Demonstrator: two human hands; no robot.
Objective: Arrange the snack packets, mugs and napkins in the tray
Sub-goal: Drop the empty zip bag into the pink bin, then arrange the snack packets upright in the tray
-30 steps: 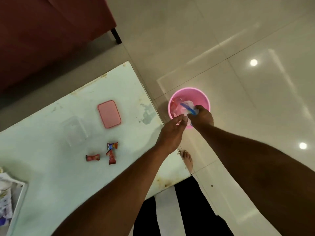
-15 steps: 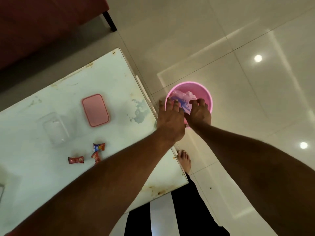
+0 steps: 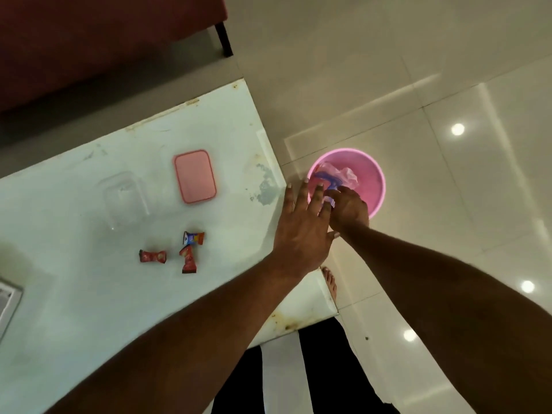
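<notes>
Three small red snack packets (image 3: 152,256) (image 3: 194,238) (image 3: 188,259) lie close together on the pale table (image 3: 89,309). A corner of the tray (image 3: 9,303) shows at the left edge. My left hand (image 3: 301,228) hovers over the table's right edge with fingers spread and nothing in it. My right hand (image 3: 349,210) reaches into a pink bucket (image 3: 379,180) on the floor. Its fingers curl against crumpled pink and blue plastic (image 3: 343,174) inside, and my left fingers hide the fingertips. No mugs or napkins are in view.
A pink lid (image 3: 195,176) and a clear plastic container (image 3: 125,201) sit on the table beyond the packets. A dark red sofa (image 3: 89,40) with a black leg (image 3: 224,40) stands behind the table. My bare foot (image 3: 330,283) is on the tiled floor beside the table.
My left hand has opened and drawn back from the bucket toward the table edge. My right hand has stayed in the bucket on the crumpled plastic. The view has shifted left.
</notes>
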